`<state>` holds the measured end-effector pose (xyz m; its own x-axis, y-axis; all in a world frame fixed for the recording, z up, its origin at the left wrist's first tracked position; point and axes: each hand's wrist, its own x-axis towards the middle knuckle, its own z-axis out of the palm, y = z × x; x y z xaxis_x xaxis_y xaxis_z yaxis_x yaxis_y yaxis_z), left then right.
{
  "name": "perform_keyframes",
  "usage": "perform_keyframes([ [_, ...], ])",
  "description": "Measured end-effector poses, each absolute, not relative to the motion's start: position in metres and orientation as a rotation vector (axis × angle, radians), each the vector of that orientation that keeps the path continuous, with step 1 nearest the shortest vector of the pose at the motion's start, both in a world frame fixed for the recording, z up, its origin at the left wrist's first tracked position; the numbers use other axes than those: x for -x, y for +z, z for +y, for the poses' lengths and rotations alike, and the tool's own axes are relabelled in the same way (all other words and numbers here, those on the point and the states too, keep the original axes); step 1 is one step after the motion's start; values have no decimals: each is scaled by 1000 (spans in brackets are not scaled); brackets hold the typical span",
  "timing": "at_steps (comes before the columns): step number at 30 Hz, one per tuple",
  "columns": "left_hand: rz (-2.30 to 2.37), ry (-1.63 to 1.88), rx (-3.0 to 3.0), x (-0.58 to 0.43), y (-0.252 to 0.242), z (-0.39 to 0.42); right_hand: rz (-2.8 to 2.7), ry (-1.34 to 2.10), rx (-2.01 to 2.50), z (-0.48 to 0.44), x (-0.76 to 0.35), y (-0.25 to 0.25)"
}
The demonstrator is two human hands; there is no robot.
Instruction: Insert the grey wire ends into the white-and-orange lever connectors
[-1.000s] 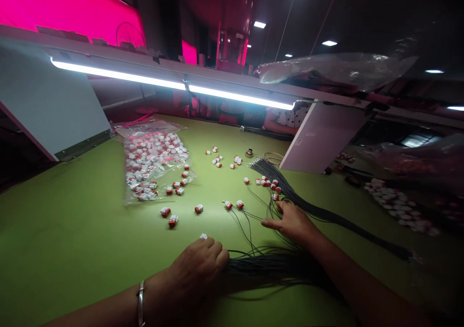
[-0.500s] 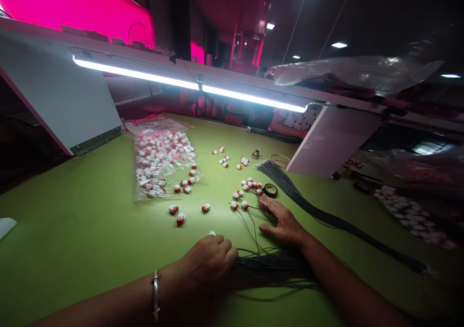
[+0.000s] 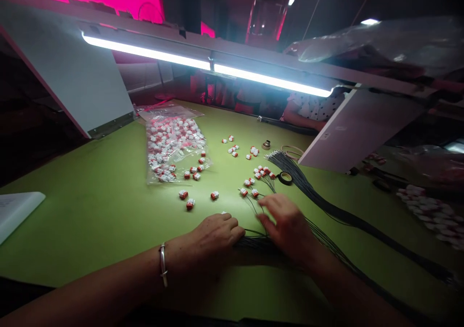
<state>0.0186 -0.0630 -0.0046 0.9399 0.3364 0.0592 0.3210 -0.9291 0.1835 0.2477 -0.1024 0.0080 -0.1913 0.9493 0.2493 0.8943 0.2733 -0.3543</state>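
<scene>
pinning the bundle of thin black wires (image 3: pixel 258 244) to the green tabletop (image 3: pixel 90 211), the left hand (image 3: pixel 213 235) is curled shut on its end. the bundle runs rightward under the right hand (image 3: pixel 288 223), blurred, fingers loosely apart; small red-and-white connectors (image 3: pixel 250 191) lie just beyond its fingertips.

A tape roll (image 3: pixel 285 177) lies near a white panel (image 3: pixel 357 129) under a strip light (image 3: pixel 203 65)
</scene>
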Motion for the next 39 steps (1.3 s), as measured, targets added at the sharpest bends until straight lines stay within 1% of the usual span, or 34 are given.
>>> perform_keyframes([
  [2,476,175,-2825,-10,2,-63,-2253,355,1519,-125,-230,8],
  [4,463,216,-2699,0,11,-60,-2284,470,1485,-139,-220,7],
  [9,601,243,-2319,21,27,-40,-2319,513,1483,-146,-215,9],
  [13,855,417,-2185,24,22,-29,-2377,413,1449,-148,-209,16],
  [16,908,490,-2178,24,15,-29,-2469,338,1402,-154,-203,15],
  [18,897,509,-2211,23,12,-31,-2536,273,1383,-159,-200,10],
  [21,856,492,-2249,20,11,-35,-2611,77,1382,-163,-194,-1],
  [24,736,447,-2280,15,6,-35,-2663,-120,1355,-163,-189,-11],
  [27,610,463,-2294,7,-3,-31,-2688,-216,1328,-159,-188,-16],
  [32,583,513,-2224,0,-16,-16,-2637,-231,1364,-151,-190,-15],
  [36,623,533,-2182,5,-16,-13,-2669,-181,1363,-147,-189,-11],
  [39,545,506,-2217,12,-13,-18,-2679,-142,1349,-147,-189,-11],
])
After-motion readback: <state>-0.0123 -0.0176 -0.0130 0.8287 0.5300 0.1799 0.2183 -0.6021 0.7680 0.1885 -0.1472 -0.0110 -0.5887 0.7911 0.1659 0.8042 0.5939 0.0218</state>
